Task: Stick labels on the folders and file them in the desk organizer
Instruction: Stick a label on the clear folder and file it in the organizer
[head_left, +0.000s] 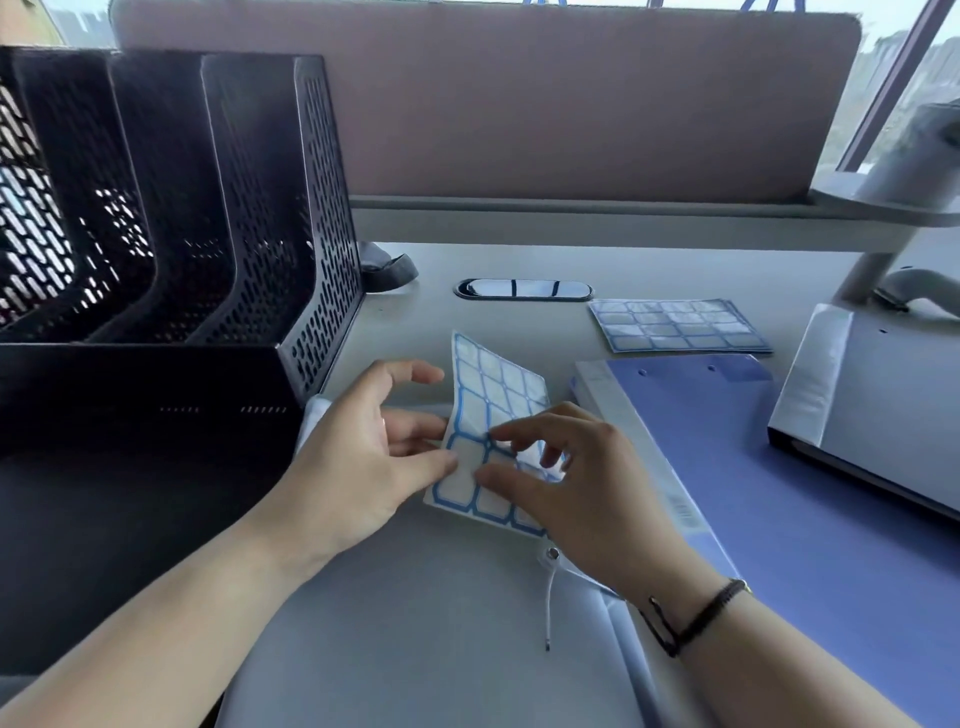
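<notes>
Centrally, both hands work on one label sheet (488, 415), a white sheet of blue-bordered labels held above the counter (415, 312) and bent upward at its far end. The left hand (363, 452) pinches the sheet's left edge: its thumb lies on the top face, the middle fingers curl in beneath, and the index finger is lifted clear and slightly bent. The right hand (571, 483) is over the sheet's near right part, with thumb and index finger closed together on a label near the middle of the sheet; whether that label is lifted from the backing cannot be told. Its other fingers are bent loosely above the sheet. A dark bracelet (696, 616) circles the right wrist.

Under the hands lies a grey folder (415, 623) with a string clasp (551, 558) showing just near the right hand. Beside it on the right is a blue folder (779, 493), flat on the counter. Beyond that, further back, a second label sheet (675, 325) lies flat. At the right edge sits a white binder (883, 389), its spine toward the blue folder.

On the left stands the black mesh organizer (182, 208), its upright slots open toward the camera. A cable port (522, 289) is set in the counter behind the hands, and a pinkish partition (519, 104) runs along the back
</notes>
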